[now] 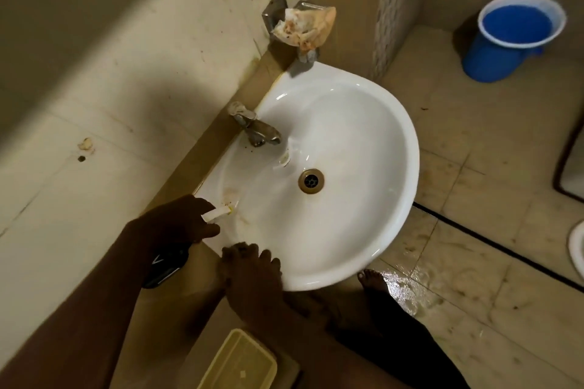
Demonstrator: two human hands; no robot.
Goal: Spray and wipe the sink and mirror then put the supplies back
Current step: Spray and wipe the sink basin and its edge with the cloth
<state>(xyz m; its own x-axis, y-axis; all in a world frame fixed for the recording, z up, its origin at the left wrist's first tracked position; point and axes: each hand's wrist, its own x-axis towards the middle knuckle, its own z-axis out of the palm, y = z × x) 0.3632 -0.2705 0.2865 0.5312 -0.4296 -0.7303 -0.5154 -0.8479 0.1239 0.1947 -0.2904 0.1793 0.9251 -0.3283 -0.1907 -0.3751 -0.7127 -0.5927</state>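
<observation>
1. The left hand (181, 221) is curled around a spray bottle (167, 262), gripping its white trigger head, whose nozzle points into the near left part of the basin. The dark body of the bottle hangs below the hand, beside the wrist.
2. The right hand (252, 271) rests on the near rim of the sink, its fingers bent over the edge into the basin. Whether it holds anything cannot be told from this view.
3. The sink (363, 136) is a white, rounded wash basin fixed against a tan ledge along the wall. It has a brass-coloured drain (311, 181) at the centre and brownish stains on its left side, near the nozzle.
4. A metal tap (252, 126) stands at the back edge of the basin, its spout reaching over the bowl.
5. A crumpled cloth (305, 27), white with orange patches, lies on a metal soap holder (278, 14) on the wall, above the far end of the sink.
6. A blue bucket (512, 38) with a white rim stands on the tiled floor at the upper right, well apart from the sink.
7. A pale yellow plastic lid (240, 363) lies at the bottom edge, just below the right forearm.
8. A bare foot (373, 281) stands on wet floor tiles under the sink's near edge.
</observation>
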